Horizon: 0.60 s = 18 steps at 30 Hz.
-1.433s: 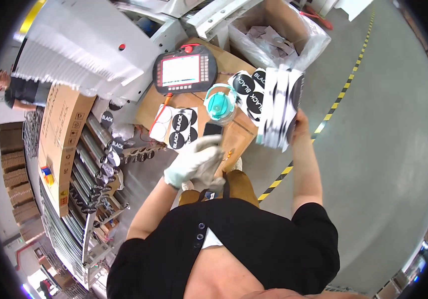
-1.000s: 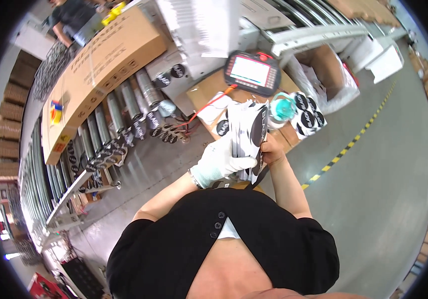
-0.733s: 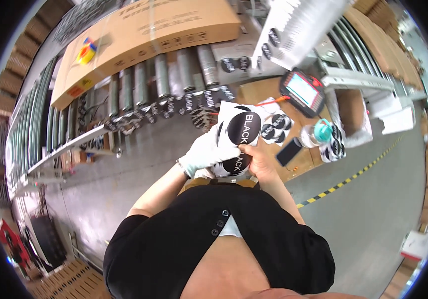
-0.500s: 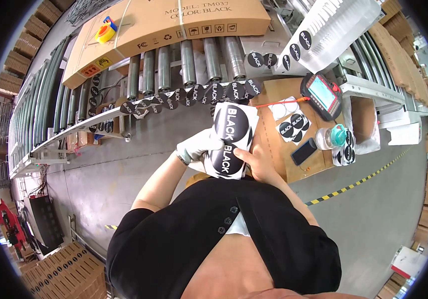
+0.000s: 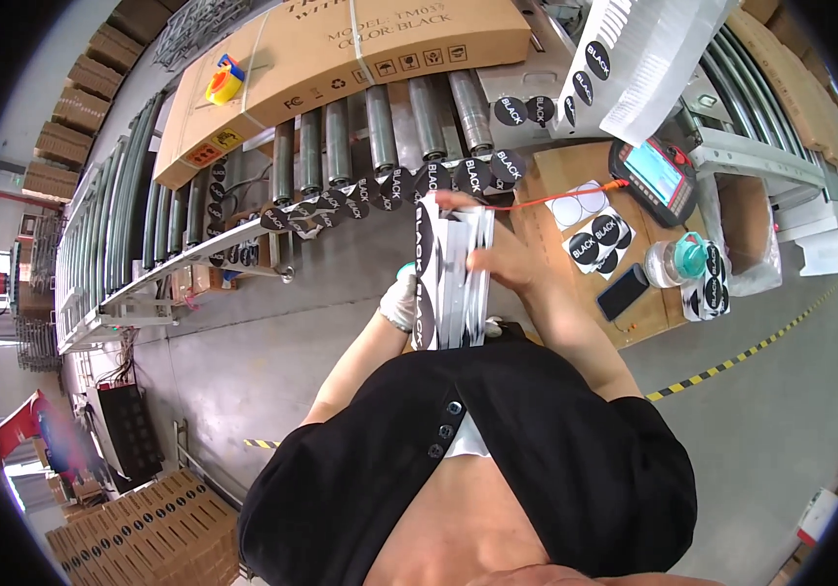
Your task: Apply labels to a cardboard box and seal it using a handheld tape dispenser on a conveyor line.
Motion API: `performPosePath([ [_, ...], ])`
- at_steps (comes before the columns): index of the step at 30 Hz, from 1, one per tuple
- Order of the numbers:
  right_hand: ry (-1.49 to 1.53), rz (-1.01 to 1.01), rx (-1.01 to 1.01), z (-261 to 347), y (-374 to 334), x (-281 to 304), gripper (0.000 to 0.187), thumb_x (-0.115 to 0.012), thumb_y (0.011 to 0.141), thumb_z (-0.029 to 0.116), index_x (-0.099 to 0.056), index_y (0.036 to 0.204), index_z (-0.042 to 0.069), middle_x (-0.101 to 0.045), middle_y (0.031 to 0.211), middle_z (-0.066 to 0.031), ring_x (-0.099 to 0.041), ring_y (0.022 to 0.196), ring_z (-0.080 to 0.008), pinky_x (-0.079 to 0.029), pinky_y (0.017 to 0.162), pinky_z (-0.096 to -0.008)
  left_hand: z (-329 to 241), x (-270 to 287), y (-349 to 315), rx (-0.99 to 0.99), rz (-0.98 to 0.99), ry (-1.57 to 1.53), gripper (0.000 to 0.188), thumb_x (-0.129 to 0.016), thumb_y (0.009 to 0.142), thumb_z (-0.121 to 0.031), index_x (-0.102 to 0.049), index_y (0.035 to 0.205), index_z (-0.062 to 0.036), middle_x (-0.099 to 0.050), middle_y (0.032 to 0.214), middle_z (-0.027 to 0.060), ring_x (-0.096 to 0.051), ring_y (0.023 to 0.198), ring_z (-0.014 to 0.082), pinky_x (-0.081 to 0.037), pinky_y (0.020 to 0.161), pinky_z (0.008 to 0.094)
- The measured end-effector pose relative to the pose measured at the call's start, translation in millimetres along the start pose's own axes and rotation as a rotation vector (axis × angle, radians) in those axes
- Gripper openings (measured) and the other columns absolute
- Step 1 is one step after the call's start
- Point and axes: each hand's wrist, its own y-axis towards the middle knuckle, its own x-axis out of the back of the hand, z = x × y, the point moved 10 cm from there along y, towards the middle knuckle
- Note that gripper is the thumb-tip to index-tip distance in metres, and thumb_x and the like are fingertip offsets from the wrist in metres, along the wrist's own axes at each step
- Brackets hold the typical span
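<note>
In front of my chest I hold a thick stack of sticker sheets [image 5: 454, 278], turned so that its layered edges show. The sheets are white with round black stickers. On its left side is my left hand [image 5: 399, 301], in a pale glove and partly hidden behind the stack. My bare right hand [image 5: 507, 256] grips the right side, thumb against the edges and fingers over the far end. Right of the hands, loose sheets with round black stickers [image 5: 601, 239] lie on a brown cardboard surface [image 5: 551, 176], near a black phone [image 5: 624, 292].
A long carton [image 5: 380, 44] rests on the roller conveyor [image 5: 380, 132], with a yellow and blue tape roll [image 5: 224, 84] on top. Black round stickers line the conveyor's edge. At right are a handheld device with a lit screen [image 5: 651, 181] and a teal-lidded bottle [image 5: 680, 260].
The stack has turned from showing its sticker face to showing its layered edges. My right hand has moved up along its right side; the left hand has gone partly behind it.
</note>
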Motion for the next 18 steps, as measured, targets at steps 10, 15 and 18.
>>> performPosePath([
  [10, 0.016, -0.045, -0.161, -7, -8, 7, 0.071, -0.074, 0.07, 0.026, -0.04, 0.128, 0.001, -0.055, 0.109, -0.0055, -0.053, 0.1, -0.0127, -0.043, 0.088, -0.029, -7, -35, -24, -0.006, 0.376, 0.112, 0.093, -0.079, 0.065, -0.042, -0.035, 0.135, 0.0004, -0.049, 0.13, 0.0124, -0.05, 0.115, 0.0241, -0.041, 0.099, 0.0385],
  [15, -0.034, 0.132, -0.226, 1, -4, 5, 0.083, -0.076, 0.067, 0.031, -0.036, 0.133, 0.0, -0.051, 0.121, -0.0094, -0.05, 0.112, -0.0173, -0.039, 0.095, -0.031, -3, -40, -21, -0.04, 0.481, 0.109, 0.071, -0.067, 0.08, -0.035, -0.037, 0.134, 0.0004, -0.047, 0.131, 0.0125, -0.051, 0.115, 0.0235, -0.042, 0.097, 0.0375],
  [18, -0.224, 0.268, -0.063, 28, 11, 8, 0.093, -0.071, 0.068, 0.05, -0.036, 0.135, -0.002, -0.04, 0.137, -0.0123, -0.039, 0.126, -0.0207, -0.029, 0.104, -0.0334, 0, -41, -17, -0.01, 0.398, 0.178, 0.085, -0.083, 0.062, -0.029, -0.042, 0.131, 0.0016, -0.055, 0.123, 0.0108, -0.054, 0.111, 0.0224, -0.043, 0.095, 0.0346],
])
